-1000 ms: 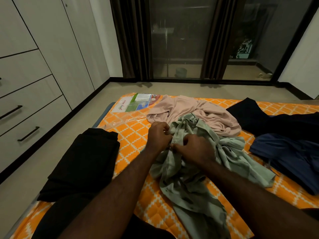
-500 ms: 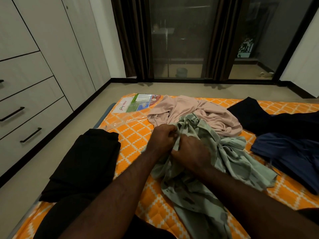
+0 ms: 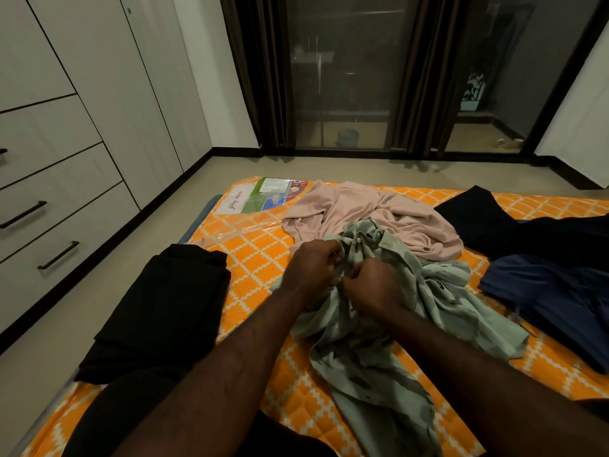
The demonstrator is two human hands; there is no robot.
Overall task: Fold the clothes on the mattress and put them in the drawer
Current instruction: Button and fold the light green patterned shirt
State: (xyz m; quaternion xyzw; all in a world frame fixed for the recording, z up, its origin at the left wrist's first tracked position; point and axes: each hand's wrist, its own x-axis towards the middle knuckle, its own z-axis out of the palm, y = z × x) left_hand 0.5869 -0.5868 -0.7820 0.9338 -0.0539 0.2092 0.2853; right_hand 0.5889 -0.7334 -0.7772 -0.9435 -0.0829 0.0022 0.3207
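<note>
A crumpled pale green shirt [image 3: 372, 357] lies in the middle of the orange patterned mattress [image 3: 257, 255]. My left hand [image 3: 311, 267] and my right hand [image 3: 370, 285] are side by side, both closed on the shirt's front near its collar. Behind the shirt lies a rumpled pink garment [image 3: 372, 212]. A folded black garment [image 3: 164, 308] rests at the mattress's left edge. Dark blue clothing [image 3: 553, 291] and black clothing [image 3: 514, 225] lie on the right. The drawers [image 3: 56, 225] with black handles are in the wardrobe on the left, all closed.
A plastic-wrapped label sheet [image 3: 263, 196] sits at the mattress's far left corner. Bare floor [image 3: 99, 291] runs between mattress and wardrobe. Dark curtains [image 3: 260, 74] and a glass sliding door [image 3: 342, 74] stand beyond the mattress.
My hands have drawn closer together on the green shirt's front and bunched the fabric near the collar. The other clothes have not moved.
</note>
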